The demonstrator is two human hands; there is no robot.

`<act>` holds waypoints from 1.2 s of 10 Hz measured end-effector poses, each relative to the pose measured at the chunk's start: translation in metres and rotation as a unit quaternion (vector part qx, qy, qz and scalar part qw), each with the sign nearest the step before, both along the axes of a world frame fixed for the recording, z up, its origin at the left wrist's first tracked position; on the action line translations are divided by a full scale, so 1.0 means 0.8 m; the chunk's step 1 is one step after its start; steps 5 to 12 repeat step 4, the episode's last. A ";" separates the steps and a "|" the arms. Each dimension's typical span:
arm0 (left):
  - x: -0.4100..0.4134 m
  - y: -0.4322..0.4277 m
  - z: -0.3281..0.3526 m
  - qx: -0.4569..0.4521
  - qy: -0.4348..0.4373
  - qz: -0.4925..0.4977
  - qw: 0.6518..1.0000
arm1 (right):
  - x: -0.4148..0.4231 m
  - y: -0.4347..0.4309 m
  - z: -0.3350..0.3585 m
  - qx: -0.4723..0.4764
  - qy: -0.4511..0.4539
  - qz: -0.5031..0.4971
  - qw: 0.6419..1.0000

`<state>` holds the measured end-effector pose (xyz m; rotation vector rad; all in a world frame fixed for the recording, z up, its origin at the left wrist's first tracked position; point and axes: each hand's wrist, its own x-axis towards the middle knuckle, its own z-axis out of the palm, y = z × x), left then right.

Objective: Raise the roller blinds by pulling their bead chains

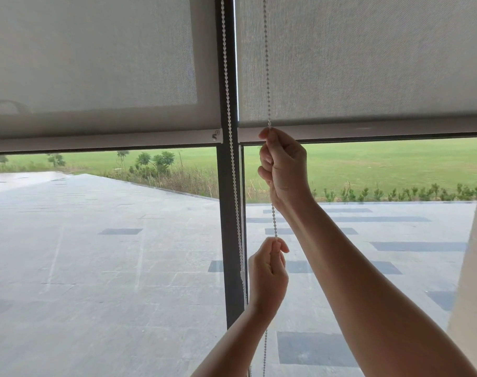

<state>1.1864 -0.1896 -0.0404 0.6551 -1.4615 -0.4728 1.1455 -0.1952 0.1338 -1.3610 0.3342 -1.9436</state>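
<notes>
By the big window (123, 240), both hands grip the right blind's (368, 63) bead chain (266, 63): right hand (283, 167) high, left hand (268, 270) low; mid-haul, next another downward pull

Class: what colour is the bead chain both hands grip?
White bead chain, clearest in the head view.
</notes>
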 end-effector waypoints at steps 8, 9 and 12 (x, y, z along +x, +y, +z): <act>0.034 0.003 0.019 -0.094 -0.177 0.208 0.957 | -0.014 0.005 0.015 0.016 0.144 -0.198 0.969; 0.034 0.003 0.019 -0.094 -0.177 0.208 0.957 | -0.014 0.005 0.015 0.016 0.144 -0.198 0.969; 0.034 0.003 0.019 -0.094 -0.177 0.208 0.957 | -0.014 0.005 0.015 0.016 0.144 -0.198 0.969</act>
